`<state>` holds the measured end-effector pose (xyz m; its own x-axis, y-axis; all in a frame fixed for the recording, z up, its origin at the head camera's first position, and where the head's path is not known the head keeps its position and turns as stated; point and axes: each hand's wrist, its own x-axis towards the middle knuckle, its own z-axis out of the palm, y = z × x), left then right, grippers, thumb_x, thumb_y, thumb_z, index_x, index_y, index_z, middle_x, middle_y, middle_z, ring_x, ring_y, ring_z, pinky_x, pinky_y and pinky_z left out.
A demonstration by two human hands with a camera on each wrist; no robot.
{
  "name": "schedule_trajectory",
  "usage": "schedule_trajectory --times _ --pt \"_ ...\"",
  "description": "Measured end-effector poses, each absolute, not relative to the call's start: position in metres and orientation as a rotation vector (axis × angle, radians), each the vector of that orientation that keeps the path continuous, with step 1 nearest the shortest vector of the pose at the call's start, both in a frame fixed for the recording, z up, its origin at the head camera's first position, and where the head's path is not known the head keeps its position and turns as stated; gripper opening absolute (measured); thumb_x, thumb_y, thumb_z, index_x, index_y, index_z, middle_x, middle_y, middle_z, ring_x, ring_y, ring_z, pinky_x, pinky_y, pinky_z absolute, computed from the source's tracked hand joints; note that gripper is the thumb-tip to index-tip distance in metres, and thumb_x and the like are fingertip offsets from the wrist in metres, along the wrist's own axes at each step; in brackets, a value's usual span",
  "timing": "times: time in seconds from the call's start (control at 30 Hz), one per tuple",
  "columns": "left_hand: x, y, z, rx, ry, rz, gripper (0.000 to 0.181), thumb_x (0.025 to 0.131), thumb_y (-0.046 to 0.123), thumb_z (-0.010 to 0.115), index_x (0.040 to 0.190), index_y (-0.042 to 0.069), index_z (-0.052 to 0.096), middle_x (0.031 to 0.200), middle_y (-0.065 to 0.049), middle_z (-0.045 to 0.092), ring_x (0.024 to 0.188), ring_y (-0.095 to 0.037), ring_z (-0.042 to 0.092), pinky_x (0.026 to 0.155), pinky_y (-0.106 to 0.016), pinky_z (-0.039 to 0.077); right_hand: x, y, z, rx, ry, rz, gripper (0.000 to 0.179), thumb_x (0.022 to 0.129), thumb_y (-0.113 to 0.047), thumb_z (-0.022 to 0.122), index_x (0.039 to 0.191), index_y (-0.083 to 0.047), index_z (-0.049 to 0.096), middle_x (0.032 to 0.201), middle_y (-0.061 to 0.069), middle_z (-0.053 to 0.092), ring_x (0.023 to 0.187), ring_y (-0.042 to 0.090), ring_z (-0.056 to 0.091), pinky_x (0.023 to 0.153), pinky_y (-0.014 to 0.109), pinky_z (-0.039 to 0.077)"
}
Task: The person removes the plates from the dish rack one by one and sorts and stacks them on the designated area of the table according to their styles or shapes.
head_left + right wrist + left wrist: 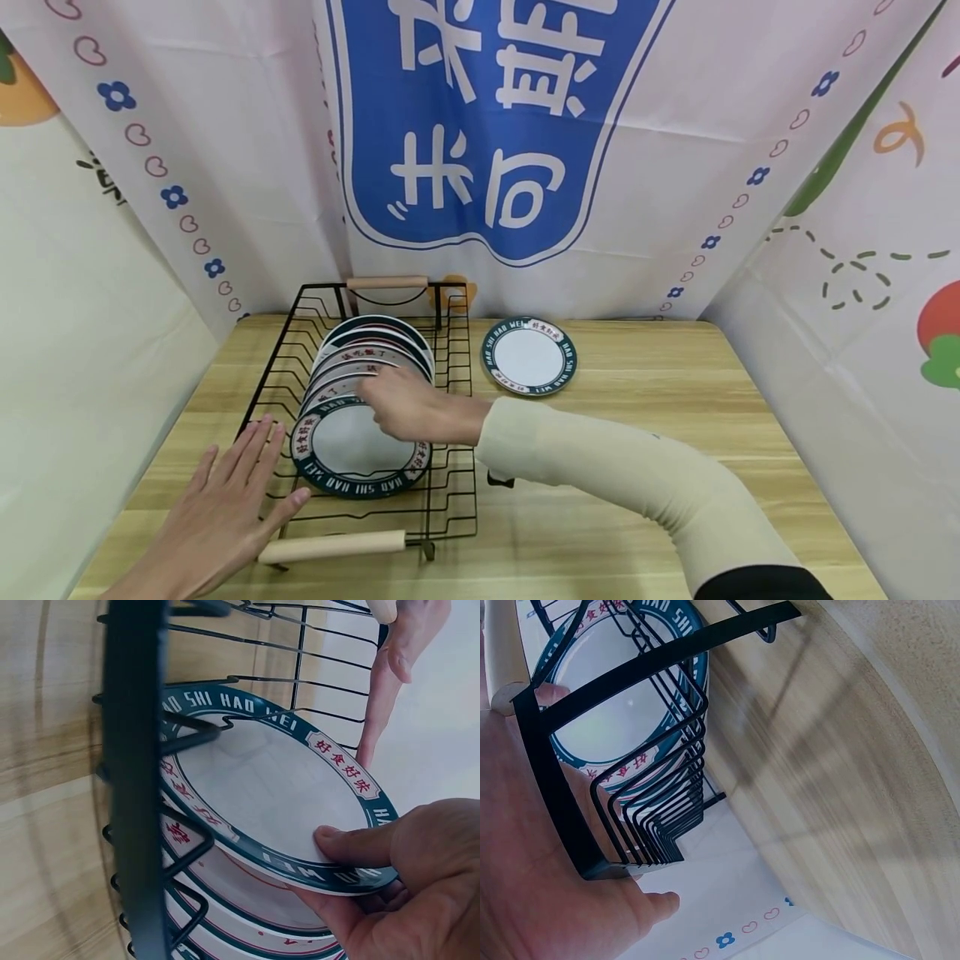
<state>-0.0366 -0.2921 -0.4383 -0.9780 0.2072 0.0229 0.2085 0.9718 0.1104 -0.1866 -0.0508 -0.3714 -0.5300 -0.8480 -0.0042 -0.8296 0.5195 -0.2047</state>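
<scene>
Several plates stand in a row in a black wire dish rack (453, 500) with wooden handles. The front plate (363, 446) has a white centre and a dark green rim with white letters and red characters. My right hand (408, 404) pinches its upper rim; in the right wrist view the thumb lies on the plate's face and the fingers are behind it. Other plates (375, 354) lean close behind. My left hand (217, 504) rests with straight, spread fingers on the rack's front left corner, the thumb near the front wooden handle (333, 546).
Right of the rack, a single matching plate (529, 357) lies flat on the wood-grain table (637, 358). A printed cloth with a blue sign (517, 125) hangs behind the table, and patterned white walls stand at both sides.
</scene>
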Motion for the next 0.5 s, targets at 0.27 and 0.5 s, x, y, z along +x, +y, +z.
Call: schedule_trajectory --times 0.27,0.5 --pt "-0.037 -0.292 -0.439 -0.331 -3.1 -0.164 0.094 0.108 0.059 0.049 0.169 0.001 0.008 0.177 -0.022 0.005 0.164 -0.037 0.0 0.12 -0.037 -0.031 -0.183 -0.039 -0.366 -1.457 2.604 -0.408 0.022 0.096 0.003 0.071 0.116 -0.006 0.074 0.084 0.0 0.072 0.073 0.007 0.068 0.063 0.011 0.051" --pt "-0.037 -0.293 -0.439 -0.338 -3.098 -0.149 0.093 0.108 0.057 0.049 0.169 0.001 0.007 0.177 -0.022 0.003 0.163 -0.028 -0.015 0.12 -0.039 -0.031 -0.181 -0.03 -0.358 -1.421 2.605 -0.496 0.025 0.095 0.006 0.071 0.118 -0.003 0.075 0.1 0.008 0.079 0.09 0.014 0.077 0.073 0.008 0.056"
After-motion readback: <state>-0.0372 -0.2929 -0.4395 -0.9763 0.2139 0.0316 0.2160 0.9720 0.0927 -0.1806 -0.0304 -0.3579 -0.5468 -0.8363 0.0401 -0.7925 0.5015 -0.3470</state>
